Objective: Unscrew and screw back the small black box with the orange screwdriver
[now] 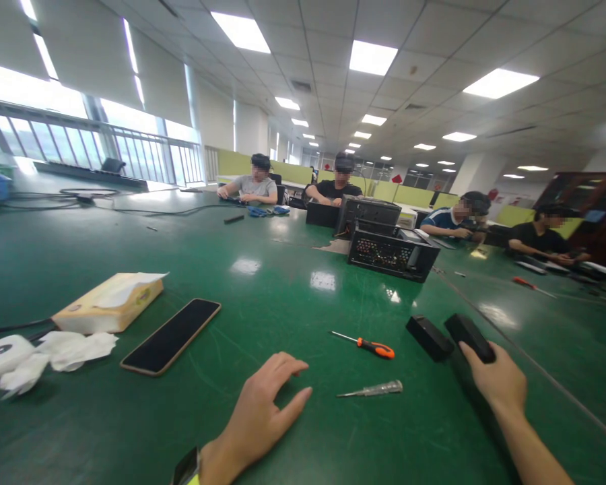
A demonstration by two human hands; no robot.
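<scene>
While the right hand (501, 378) grips a black oblong block (467, 335), keep it clear of the boxy black block (429, 337) alongside, the left hand (263, 408) being empty, fingers spread.

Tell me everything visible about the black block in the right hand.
The black block is long, box-shaped, with a dark surface that looks like plastic. The right hand grips its near end; its far end points forward and left. Whether it touches the table is unclear. A similar block lies close on its left.
</scene>
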